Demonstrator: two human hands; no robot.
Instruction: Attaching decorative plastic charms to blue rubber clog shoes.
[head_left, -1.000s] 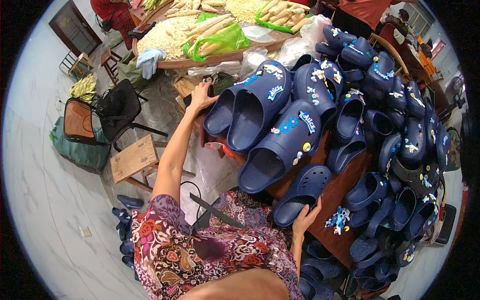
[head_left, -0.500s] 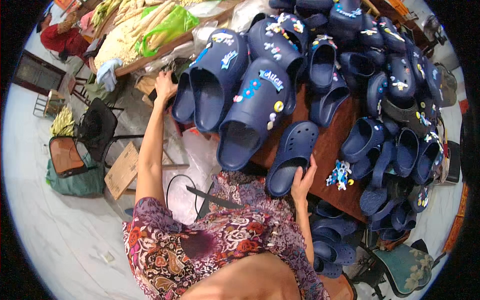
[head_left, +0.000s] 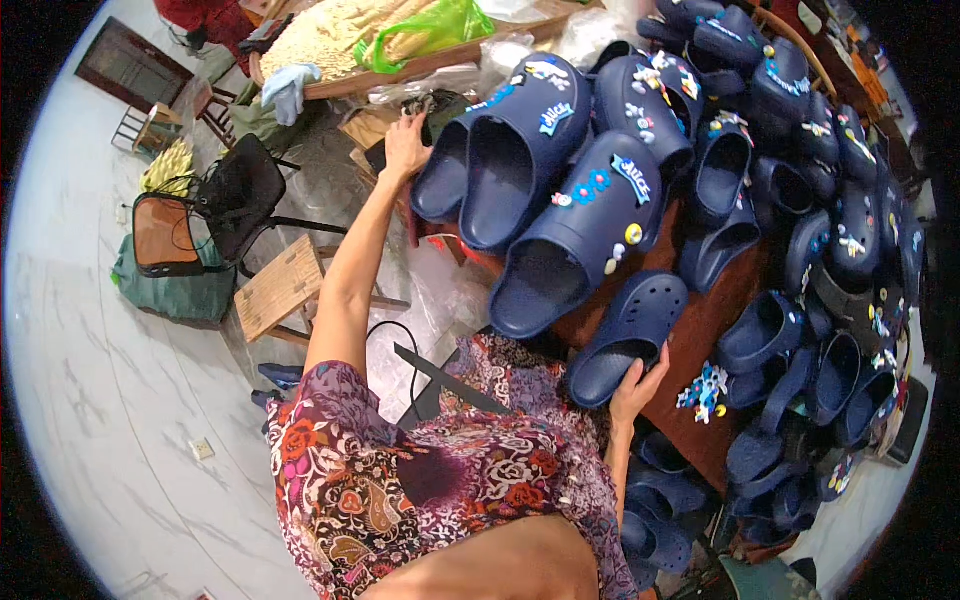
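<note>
My right hand [head_left: 640, 387] holds a plain navy clog [head_left: 632, 325] by its heel end, with the thumb near the opening and the fingers along its right side. No charms sit on this clog. Far forward, my left hand [head_left: 407, 150] reaches past the left side of the decorated clogs, its fingers curled by a dark item that I cannot make out. Large navy clogs with charms [head_left: 525, 150] stand between the two hands. Closer to the right hand lies another decorated clog [head_left: 585, 235]. A small cluster of blue and white charms [head_left: 704, 392] rests to the right.
Many more navy clogs [head_left: 760, 325] are heaped on the brown tabletop [head_left: 600, 318] to the right. Further clogs [head_left: 655, 520] lie lower down. On the left are a wooden stool [head_left: 280, 290], a black chair [head_left: 245, 185] and a green bag [head_left: 180, 280]. A tray with a green plastic bag [head_left: 430, 35] stands beyond.
The view has shifted, so the whole scene sits further right and slightly lower. My right hand stays on the plain clog, and my left hand remains beside the decorated clogs.
</note>
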